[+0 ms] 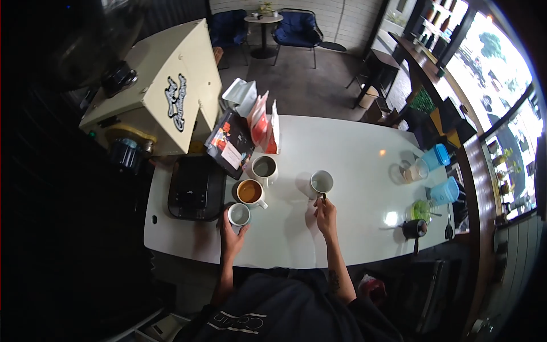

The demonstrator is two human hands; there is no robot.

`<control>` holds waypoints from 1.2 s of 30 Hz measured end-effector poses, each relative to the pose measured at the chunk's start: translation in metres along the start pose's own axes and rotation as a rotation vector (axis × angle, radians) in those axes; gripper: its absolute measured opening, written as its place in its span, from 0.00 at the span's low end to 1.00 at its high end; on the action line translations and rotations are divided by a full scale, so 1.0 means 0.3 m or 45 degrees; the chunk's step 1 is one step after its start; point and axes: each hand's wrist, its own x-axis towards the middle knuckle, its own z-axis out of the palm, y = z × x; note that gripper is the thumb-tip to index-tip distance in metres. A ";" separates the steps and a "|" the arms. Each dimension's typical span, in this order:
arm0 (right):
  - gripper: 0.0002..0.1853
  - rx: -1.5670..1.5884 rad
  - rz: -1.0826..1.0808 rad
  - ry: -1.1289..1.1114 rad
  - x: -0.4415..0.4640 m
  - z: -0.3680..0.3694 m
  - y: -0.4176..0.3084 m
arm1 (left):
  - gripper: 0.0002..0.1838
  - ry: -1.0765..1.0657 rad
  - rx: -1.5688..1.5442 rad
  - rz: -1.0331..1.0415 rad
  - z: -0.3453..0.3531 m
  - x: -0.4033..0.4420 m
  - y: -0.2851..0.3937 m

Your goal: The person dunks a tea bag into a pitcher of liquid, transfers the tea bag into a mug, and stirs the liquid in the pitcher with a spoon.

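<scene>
A: What's in each grip?

B: I see the right hand (326, 215) closed at the handle of a pale mug (322, 181), near the middle of the white bench (347, 148). The left hand (232, 236) curls round a small white cup (239, 215) nearer the front edge. From here I can't tell whether either is lifted.

A: What stands in the way?

B: On the left, a cup of brown drink (249, 191) sits just beyond the small cup, with a grey-lined mug (264, 167) behind it. A black tray (196, 185) lies just beside them. Farther back I've got a dark panel (242, 135), a red-and-white bag (264, 128) and a big cream machine (159, 85). Well off to the right are two blue cups (444, 191), a black pot (414, 228) and scissors (449, 230).

A: Any writing?

B: The machine carries dark, slanted script I can't make out. The panel has a pale label (231, 155), too small to read. The dark shirt (273, 308) has light letters between two lines; I'm not sure of the word.
</scene>
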 end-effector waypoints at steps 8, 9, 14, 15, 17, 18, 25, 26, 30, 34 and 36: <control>0.16 -0.027 -0.026 0.127 -0.073 0.009 0.029 | 0.41 -0.200 -0.044 0.062 -0.043 0.053 -0.019; 0.15 -0.025 -0.024 0.140 -0.079 0.012 0.026 | 0.41 -0.214 -0.047 0.072 -0.047 0.066 -0.022; 0.16 -0.025 -0.042 0.223 -0.109 0.033 0.029 | 0.41 -0.367 -0.179 0.082 -0.054 0.099 -0.067; 0.16 -0.029 -0.060 0.245 -0.110 0.037 0.023 | 0.41 -0.373 -0.181 0.088 -0.055 0.106 -0.068; 0.16 -0.017 -0.062 0.273 -0.117 0.045 0.013 | 0.41 -0.406 -0.184 0.122 -0.050 0.116 -0.068; 0.16 -0.005 -0.065 0.295 -0.120 0.048 0.011 | 0.41 -0.412 -0.188 0.128 -0.050 0.121 -0.070; 0.14 -0.086 0.088 0.287 -0.127 0.047 -0.014 | 0.40 -0.521 -0.160 0.195 -0.038 0.199 -0.066; 0.14 -0.081 0.085 0.301 -0.123 0.053 -0.013 | 0.40 -0.535 -0.142 0.210 -0.037 0.210 -0.063; 0.15 0.004 -0.059 0.414 -0.125 0.076 -0.015 | 0.40 -0.556 -0.095 0.205 -0.038 0.227 -0.048; 0.14 -0.047 0.121 0.301 -0.130 0.054 -0.034 | 0.40 -0.599 -0.132 0.223 -0.039 0.244 -0.065; 0.14 -0.077 0.107 0.297 -0.127 0.048 -0.040 | 0.40 -0.589 -0.133 0.243 -0.037 0.250 -0.065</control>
